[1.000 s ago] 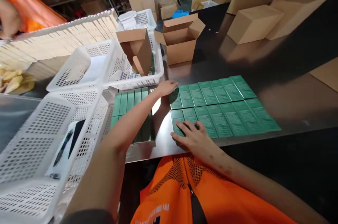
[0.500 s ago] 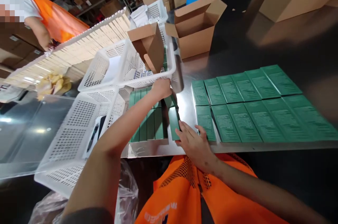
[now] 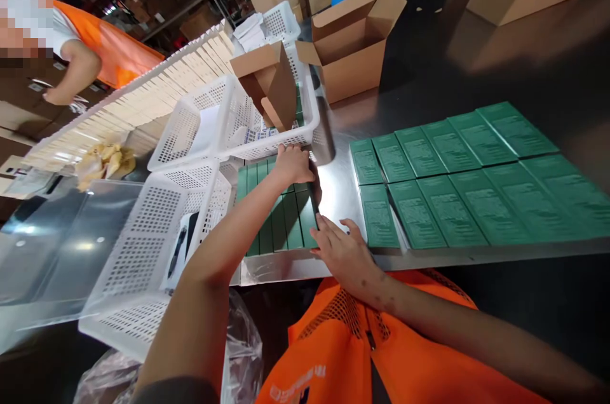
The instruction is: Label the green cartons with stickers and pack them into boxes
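Green boxes (image 3: 279, 226) stand on edge, packed side by side in two rows on the metal table. My left hand (image 3: 293, 166) is over the far row, its fingers curled on the box at the row's right end; what lies beneath the palm is hidden. At the near row, my right hand (image 3: 344, 253) presses its fingertips against the right side of the last green box (image 3: 307, 221), fingers stretched and thumb apart. More green boxes (image 3: 431, 201) lie flat in two rows to the right, printed faces up.
White perforated baskets (image 3: 128, 251) stand to the left and behind. One holds a brown carton (image 3: 271, 86); another open carton (image 3: 355, 61) sits on the dark tabletop. A co-worker's arm (image 3: 79, 70) is at far left beside a long row of pale items (image 3: 157, 86).
The tilted green boxes between my hands have moved left and now stand against the packed rows, closing the gap. My right hand followed them relative to the table.
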